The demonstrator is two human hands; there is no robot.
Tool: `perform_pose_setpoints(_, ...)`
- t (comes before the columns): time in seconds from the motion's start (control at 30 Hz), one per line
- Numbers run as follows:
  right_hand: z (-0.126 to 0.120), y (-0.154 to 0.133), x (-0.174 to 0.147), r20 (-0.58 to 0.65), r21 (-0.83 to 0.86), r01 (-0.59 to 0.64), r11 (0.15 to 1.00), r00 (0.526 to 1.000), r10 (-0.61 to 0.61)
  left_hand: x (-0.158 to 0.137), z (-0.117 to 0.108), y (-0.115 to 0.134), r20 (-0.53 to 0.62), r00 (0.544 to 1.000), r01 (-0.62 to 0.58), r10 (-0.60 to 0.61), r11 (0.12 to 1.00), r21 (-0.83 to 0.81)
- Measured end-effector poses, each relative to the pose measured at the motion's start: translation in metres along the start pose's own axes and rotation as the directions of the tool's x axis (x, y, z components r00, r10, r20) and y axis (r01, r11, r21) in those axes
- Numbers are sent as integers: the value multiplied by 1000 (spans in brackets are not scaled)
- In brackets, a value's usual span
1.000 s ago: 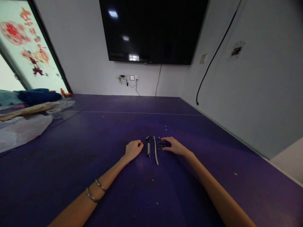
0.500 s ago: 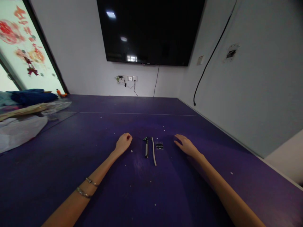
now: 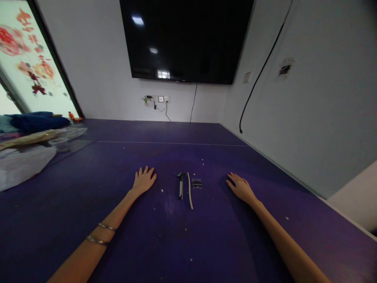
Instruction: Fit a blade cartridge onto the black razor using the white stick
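Observation:
On the purple surface (image 3: 118,220) my left hand (image 3: 144,180) lies palm down with its fingers spread, holding nothing. A razor (image 3: 180,186) with a dark head and a grey-and-black handle is the item nearest to it. Beside the razor lies a toothbrush (image 3: 190,192) with a long pale handle, its dark head pointing away from me. A small clear case (image 3: 197,183) with dark contents sits just right of the toothbrush. Farther right, my right hand (image 3: 240,188) rests flat with fingers stretched out and nothing in it. Neither hand touches these items.
Small white scraps (image 3: 161,190) are scattered over the surface. A dark blue folded cloth (image 3: 38,122) and a white plastic bag (image 3: 26,165) are piled at the left. A black cable (image 3: 259,76) hangs along the right wall. A television (image 3: 185,39) hangs on the back wall.
My left hand has opened from a curled shape and moved slightly left. My right hand has shifted right and a little nearer to me. The items between them appear unmoved.

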State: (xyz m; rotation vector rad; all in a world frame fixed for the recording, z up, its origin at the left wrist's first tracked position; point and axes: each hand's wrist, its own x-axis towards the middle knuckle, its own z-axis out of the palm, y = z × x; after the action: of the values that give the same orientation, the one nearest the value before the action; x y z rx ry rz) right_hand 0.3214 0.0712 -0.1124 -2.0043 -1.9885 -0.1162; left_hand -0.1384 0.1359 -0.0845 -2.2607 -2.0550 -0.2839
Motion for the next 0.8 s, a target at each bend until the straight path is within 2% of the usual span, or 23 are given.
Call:
perform_pose_setpoints(0.6,-2,-4,-3,-31,17,1,1000,1000,0,-1,-5,1,-6,1000,30,-31,999,-38)
perform_pose_setpoints(0.73,-3,-5,-2,-34,1,-2,1000,999,2,-4,-21,16,-124,991,33,-41,997,-63)
perform_pose_setpoints(0.8,-2,-4,-2,-44,4,4,1000,999,-4,-8,-31,31,-165,986,-12,-5,995,-103)
